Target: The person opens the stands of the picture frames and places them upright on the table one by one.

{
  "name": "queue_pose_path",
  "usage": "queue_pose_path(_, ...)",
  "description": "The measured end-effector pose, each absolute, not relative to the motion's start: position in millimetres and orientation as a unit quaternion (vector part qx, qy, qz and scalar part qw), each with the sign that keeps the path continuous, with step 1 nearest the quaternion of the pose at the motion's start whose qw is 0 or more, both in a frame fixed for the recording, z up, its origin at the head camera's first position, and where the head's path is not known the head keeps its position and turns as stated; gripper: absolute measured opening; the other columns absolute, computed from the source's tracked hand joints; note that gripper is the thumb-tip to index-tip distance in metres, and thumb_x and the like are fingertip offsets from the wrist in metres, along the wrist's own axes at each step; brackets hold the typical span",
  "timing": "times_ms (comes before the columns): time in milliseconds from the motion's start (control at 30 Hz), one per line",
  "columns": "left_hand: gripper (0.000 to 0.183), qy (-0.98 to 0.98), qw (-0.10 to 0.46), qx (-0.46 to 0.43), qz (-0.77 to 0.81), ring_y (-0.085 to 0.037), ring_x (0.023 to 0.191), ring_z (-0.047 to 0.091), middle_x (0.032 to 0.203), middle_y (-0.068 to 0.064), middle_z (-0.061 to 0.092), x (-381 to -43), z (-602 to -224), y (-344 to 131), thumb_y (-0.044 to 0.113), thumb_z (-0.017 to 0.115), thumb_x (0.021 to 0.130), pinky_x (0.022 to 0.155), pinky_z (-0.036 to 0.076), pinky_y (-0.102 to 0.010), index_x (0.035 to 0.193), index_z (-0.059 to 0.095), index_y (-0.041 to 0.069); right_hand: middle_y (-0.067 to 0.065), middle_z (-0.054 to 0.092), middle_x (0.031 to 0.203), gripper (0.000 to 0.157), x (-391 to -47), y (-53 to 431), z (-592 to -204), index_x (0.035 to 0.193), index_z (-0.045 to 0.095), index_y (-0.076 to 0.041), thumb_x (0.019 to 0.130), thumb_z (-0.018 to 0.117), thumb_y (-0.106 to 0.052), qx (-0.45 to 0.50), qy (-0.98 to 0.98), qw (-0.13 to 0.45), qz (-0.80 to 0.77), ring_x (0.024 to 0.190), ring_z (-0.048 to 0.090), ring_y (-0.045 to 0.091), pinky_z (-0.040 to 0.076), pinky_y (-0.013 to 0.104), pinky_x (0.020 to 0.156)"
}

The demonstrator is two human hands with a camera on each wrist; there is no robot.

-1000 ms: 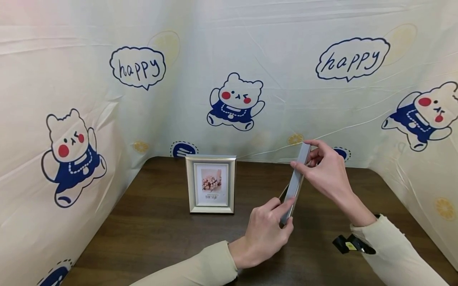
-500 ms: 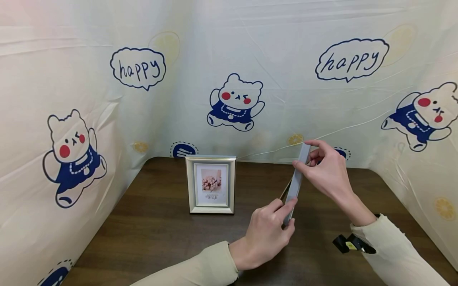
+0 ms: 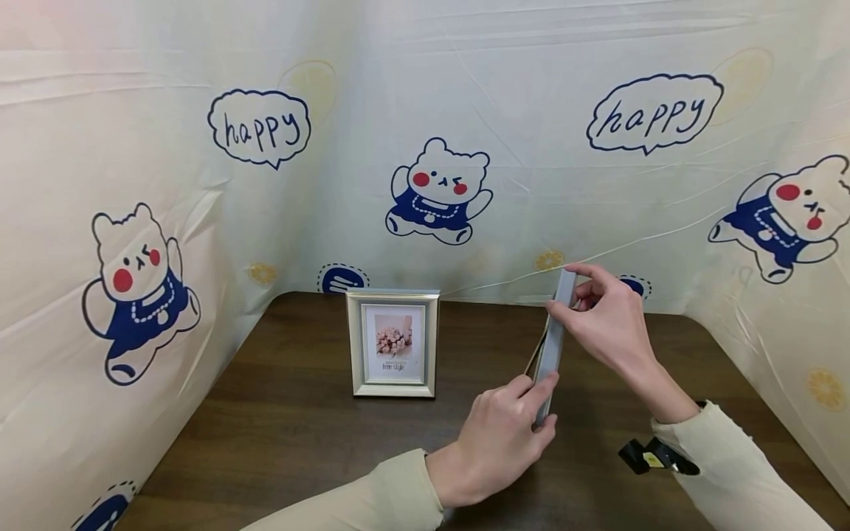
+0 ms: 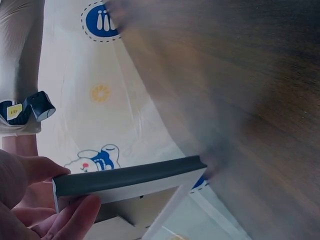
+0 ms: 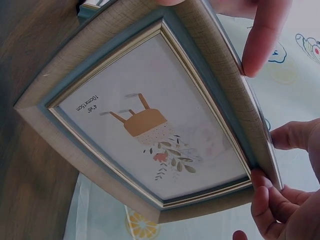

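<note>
In the head view, a picture frame (image 3: 556, 339) is held above the table, turned so its grey side edge faces me. My left hand (image 3: 501, 435) pinches its lower end. Thumb and forefinger of my right hand (image 3: 611, 317) grip the upper end. A thin brown strip (image 3: 534, 354) angles out from its left side. The right wrist view shows the frame's front (image 5: 235, 100), with a beige-gold border and blue-grey inner band around a flowerpot print (image 5: 155, 135). Another silver-gold frame (image 3: 428, 346) stands upright to the left, with a pink flower print.
Everything is above a dark brown wooden table (image 3: 299, 428). A pale curtain (image 3: 531, 88) printed with bears and "happy" bubbles surrounds it on the back and sides. A black wrist device (image 3: 657, 455) sits at my right cuff.
The lower end of the held frame and my left hand have shifted slightly right. My right hand keeps its grip at the top. The standing frame has stayed put.
</note>
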State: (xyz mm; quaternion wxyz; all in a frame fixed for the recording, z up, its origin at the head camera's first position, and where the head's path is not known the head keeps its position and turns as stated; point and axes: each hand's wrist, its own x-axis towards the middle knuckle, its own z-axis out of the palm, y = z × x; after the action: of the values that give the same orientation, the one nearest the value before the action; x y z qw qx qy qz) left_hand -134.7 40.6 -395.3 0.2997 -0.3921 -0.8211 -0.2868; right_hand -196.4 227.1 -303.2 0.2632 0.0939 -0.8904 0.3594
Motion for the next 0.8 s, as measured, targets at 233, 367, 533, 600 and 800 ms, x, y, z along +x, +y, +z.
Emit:
queue_pose_path(233,0.05,-0.822,0.3,-0.394,-0.281,-0.003,0.063,0.057,0.085,0.003,0.062,-133.4,-392.0,41.7,0.016,0.089,0.084,0.06,0.051,-0.015,0.13,0.072,0.007,0.009,0.068,0.085,0.048,-195.6,226.5,-301.4,0.132,0.069,-0.007,0.088,0.085,-0.02,0.097,-0.89,0.263,0.359,0.074,0.057,0.022,0.047,0.025,0.06)
queue_pose_path(367,0.051,-0.821,0.309,-0.394,-0.274,-0.006,0.062,0.06,0.083,0.002,0.062,-131.9,-389.9,42.0,0.017,0.09,0.083,0.059,0.053,-0.019,0.129,0.072,0.006,0.009,0.069,0.085,0.048,-194.6,226.6,-299.9,0.132,0.069,-0.007,0.089,0.084,-0.02,0.094,-0.89,0.263,0.361,0.074,0.057,0.022,0.046,0.024,0.061)
queue_pose_path(533,0.051,-0.824,0.316,-0.395,-0.256,-0.006,0.06,0.059,0.081,0.003,0.06,-129.7,-386.8,41.9,0.018,0.091,0.082,0.059,0.053,-0.019,0.128,0.071,0.006,0.009,0.069,0.086,0.048,-193.9,226.6,-298.4,0.133,0.069,-0.008,0.089,0.084,-0.021,0.088,-0.891,0.261,0.36,0.075,0.058,0.022,0.046,0.024,0.061)
queue_pose_path(600,0.051,-0.828,0.315,-0.393,-0.248,-0.004,0.06,0.058,0.081,0.004,0.06,-129.4,-385.6,42.1,0.019,0.09,0.083,0.059,0.052,-0.017,0.129,0.071,0.007,0.009,0.069,0.086,0.048,-193.6,226.7,-297.8,0.133,0.069,-0.008,0.089,0.084,-0.021,0.089,-0.891,0.261,0.361,0.075,0.058,0.022,0.046,0.024,0.061)
queue_pose_path(800,0.051,-0.84,0.299,-0.387,-0.236,-0.008,0.061,0.062,0.081,0.003,0.062,-128.0,-384.3,42.7,0.019,0.09,0.084,0.059,0.054,-0.021,0.129,0.071,0.007,0.009,0.069,0.086,0.048,-193.7,227.4,-298.7,0.133,0.069,-0.007,0.09,0.084,-0.02,0.092,-0.892,0.26,0.359,0.075,0.057,0.022,0.046,0.024,0.06)
